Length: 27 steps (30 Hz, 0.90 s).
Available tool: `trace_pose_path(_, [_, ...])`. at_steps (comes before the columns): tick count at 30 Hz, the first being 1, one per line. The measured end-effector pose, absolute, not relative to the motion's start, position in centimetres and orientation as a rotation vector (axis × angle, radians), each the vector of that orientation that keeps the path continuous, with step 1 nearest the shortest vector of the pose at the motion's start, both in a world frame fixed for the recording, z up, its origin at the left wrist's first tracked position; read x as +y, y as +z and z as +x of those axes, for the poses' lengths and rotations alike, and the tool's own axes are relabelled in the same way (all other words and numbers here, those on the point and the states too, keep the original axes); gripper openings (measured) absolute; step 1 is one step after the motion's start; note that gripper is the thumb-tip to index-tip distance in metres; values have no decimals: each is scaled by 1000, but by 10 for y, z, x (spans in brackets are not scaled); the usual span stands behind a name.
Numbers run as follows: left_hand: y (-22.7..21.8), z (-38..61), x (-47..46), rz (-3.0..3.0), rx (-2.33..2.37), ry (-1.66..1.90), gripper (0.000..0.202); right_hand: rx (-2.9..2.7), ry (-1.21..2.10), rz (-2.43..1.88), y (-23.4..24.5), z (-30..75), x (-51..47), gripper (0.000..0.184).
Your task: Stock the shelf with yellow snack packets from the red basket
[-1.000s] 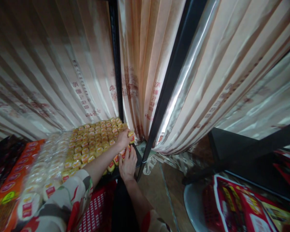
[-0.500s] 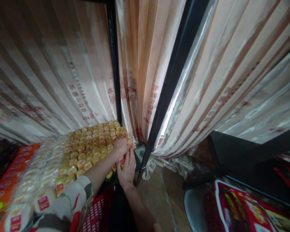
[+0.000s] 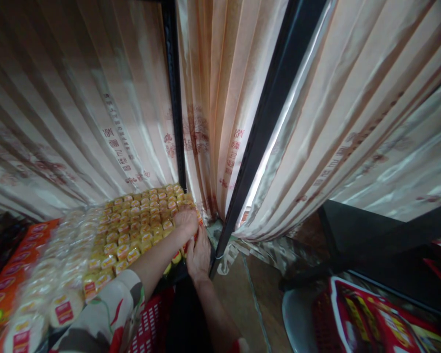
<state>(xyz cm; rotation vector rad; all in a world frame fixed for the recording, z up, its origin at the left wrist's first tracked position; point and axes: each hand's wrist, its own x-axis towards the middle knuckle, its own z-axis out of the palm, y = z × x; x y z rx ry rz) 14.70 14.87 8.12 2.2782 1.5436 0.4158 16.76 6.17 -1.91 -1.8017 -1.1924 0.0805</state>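
Note:
Rows of small round yellow-wrapped packages with red-and-white labels cover the shelf in front of me. My left hand reaches over their right end, its wrist bent and its fingers mostly hidden among the packages. Just below it, my right hand rests against the outer right side of the rows. Its fingers point up, stretched out along the end packages, and its thumb stands apart. Whether either hand grips a single package cannot be made out.
Clear-wrapped pale round packages and an orange box stand at left. A black post rises right of my hands, before pleated curtains. Red baskets are below, one at lower right holding red packs.
My right hand has shifted slightly right along the end of the rows, its fingers still raised. My left hand has turned a little further over the packages, and its fingers show less.

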Motion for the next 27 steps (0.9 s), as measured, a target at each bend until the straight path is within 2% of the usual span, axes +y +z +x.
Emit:
trace_pose_path(12, [89,143,139,2410,1652,342,22,-1221,21,-1824,-21,165,63,56])
trace_pose_path(19, [101,112,106,2509,1558,618,27,-1080,70,-1702,-21,165,55,58])
trace_pose_path(27, [69,55,37,2205,1367,848,29,-1045,140,-1595,-11,124,9,52])
